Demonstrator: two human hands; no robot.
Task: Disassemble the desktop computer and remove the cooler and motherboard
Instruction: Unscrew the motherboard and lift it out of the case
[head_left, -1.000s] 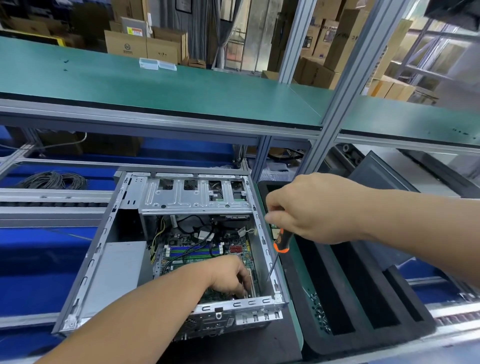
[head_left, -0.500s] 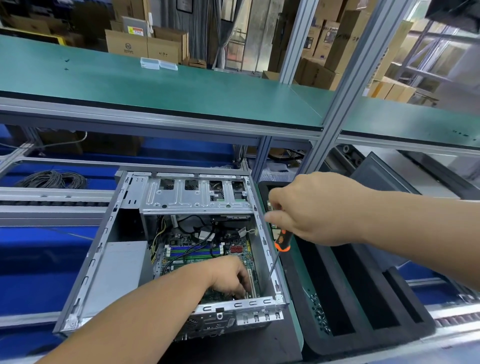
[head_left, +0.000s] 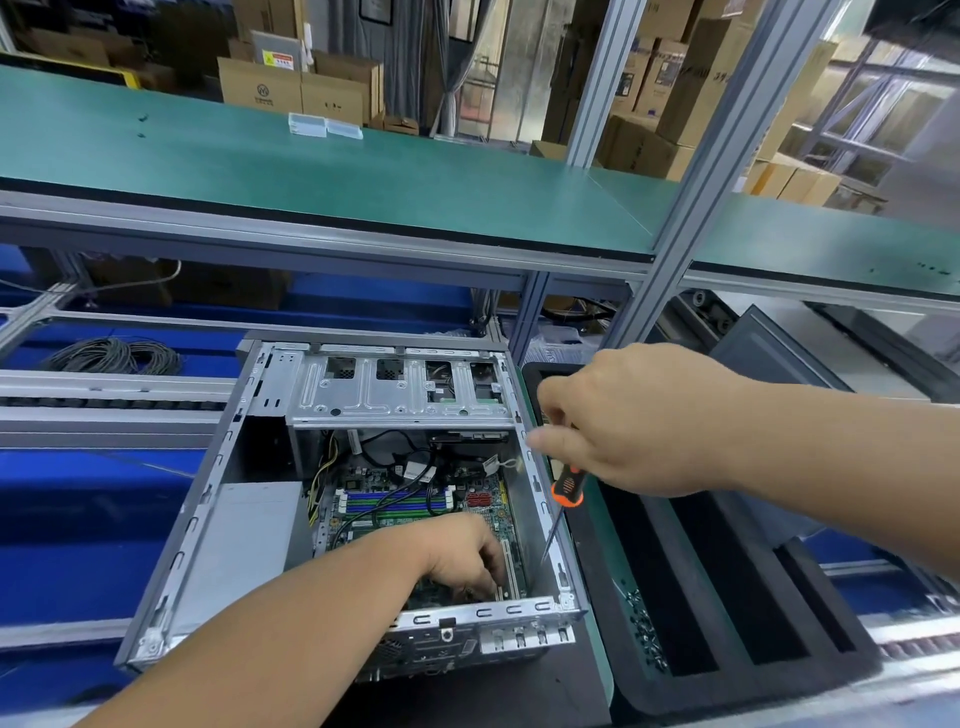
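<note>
Desktop computer (head_left: 363, 499) lies open on a workbench (head_left: 467, 696) beneath a green shelf (head_left: 311, 176).

The case (head_left: 358, 519) lies on its side, open side up, bare grey metal with a perforated drive cage (head_left: 400, 395) across its far end. The green motherboard (head_left: 415, 499) sits flat on the case floor, blue memory slots showing, black cables looped over it.
</note>
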